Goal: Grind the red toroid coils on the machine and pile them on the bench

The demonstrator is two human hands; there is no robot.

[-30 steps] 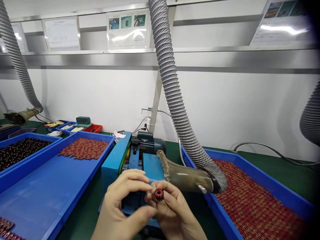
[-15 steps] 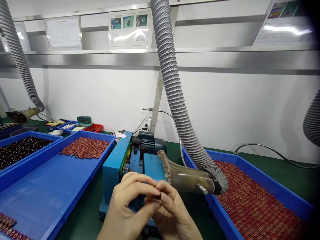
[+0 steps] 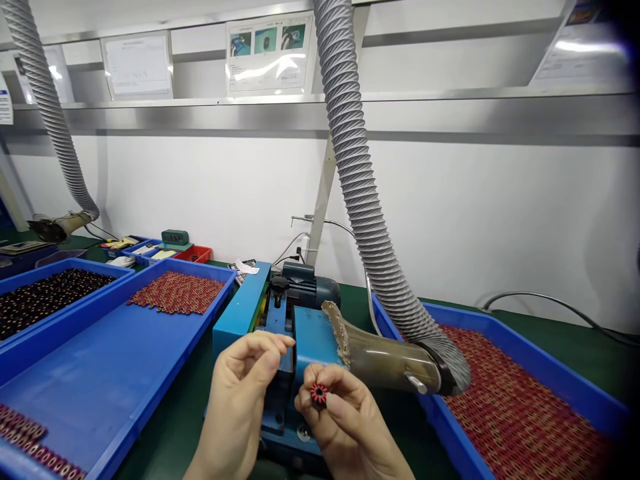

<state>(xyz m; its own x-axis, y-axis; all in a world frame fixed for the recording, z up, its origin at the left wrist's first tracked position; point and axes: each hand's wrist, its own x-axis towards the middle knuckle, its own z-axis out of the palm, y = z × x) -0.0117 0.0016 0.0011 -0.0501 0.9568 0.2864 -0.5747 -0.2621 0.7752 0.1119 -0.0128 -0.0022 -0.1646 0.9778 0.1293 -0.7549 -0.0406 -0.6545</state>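
Between the thumb and fingers of my right hand [image 3: 345, 413] is a small red slotted ring [image 3: 319, 393], its round face with a dark centre turned toward me. My left hand [image 3: 243, 387] is apart from it, to the left, its fingers drawn together near the thumb; I see nothing between them. Both hands are in front of a blue motor-driven machine [image 3: 315, 330]. A translucent suction nozzle [image 3: 390, 357] rests against the machine's right side, behind my right hand.
A blue tray [image 3: 165, 373] at left holds red rings at its far end and near corner. Dark parts fill another blue tray [image 3: 103, 270] beyond it. Rows of red parts cover the right blue tray [image 3: 545, 363]. A grey corrugated hose [image 3: 360, 180] hangs down to the nozzle.
My left hand has come away from the ring and moved left. My right hand keeps the ring, now slightly lower with its face showing. The view has shifted a little.
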